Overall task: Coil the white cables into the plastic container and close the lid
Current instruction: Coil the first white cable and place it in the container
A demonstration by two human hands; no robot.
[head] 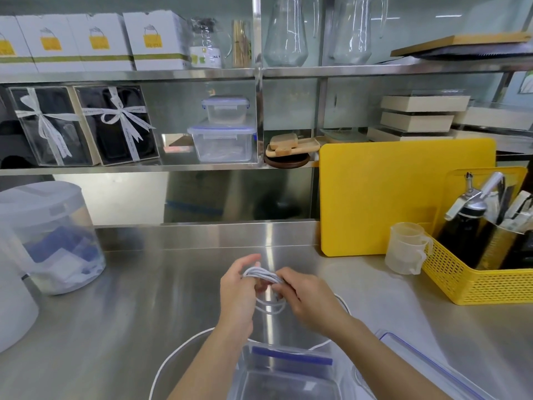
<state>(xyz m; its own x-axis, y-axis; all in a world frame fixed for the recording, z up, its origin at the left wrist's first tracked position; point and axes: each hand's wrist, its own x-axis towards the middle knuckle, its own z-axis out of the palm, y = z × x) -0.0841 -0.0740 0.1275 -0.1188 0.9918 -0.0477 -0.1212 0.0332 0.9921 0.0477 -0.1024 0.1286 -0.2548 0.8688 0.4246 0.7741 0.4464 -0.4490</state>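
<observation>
We're mid-coil here, both hands up over the steel counter (144, 298), just beyond the far side of the plastic container (291, 360). Our left hand (238, 287) has its fingers curled through a neat bundle of white cable (261, 275). That's a firm hold, with the loops hanging off the fingers. Our right hand (308, 298) is closed on the other side of the same bundle, thumb and fingers pinching the strands together. So both hands are gripping cable and nothing else.

How far along are we? By our reckoning, somewhere around the middle of the winding. Several turns are gathered in the bundle, but there's plenty of slack yet to take in. A loose run (173, 353) of the same white line lies on the counter. It sweeps round the far side of the container and curves away down its left side towards the bottom edge of the view. Another stretch peeks out past our right wrist, beyond the container's far right corner. Whether that's one long cable or more than one, we can't tell from here.

The container itself sits open nearest to us, and what we can see of its inside looks bare, so no cable has gone in yet. The lid (409, 350) lies off, just to the container's right.

What's left, then: wind in that slack, drop the coil into the container and press the lid on.
</observation>
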